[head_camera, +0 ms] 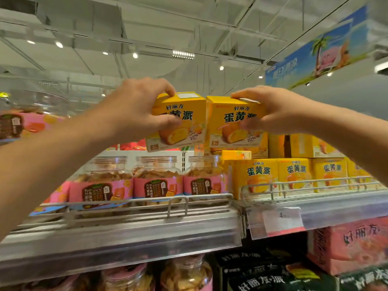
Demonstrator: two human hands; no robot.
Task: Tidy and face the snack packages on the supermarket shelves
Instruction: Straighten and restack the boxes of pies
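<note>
Top shelf (130, 232) under open ceiling; left hand (134, 108) is gripping left yellow box (180, 122), right hand (270, 110) gripping right yellow box (228, 124), side by side above wire rail (304, 183).

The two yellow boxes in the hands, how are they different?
The left box tilts, its bottom corner hanging over the jars; the right box sits straighter on the stacked yellow boxes. The left box's top shows a pale label; the right box's top looks plain yellow. The left hand grips one, the right hand the other. Both carry the same cake picture.
</note>
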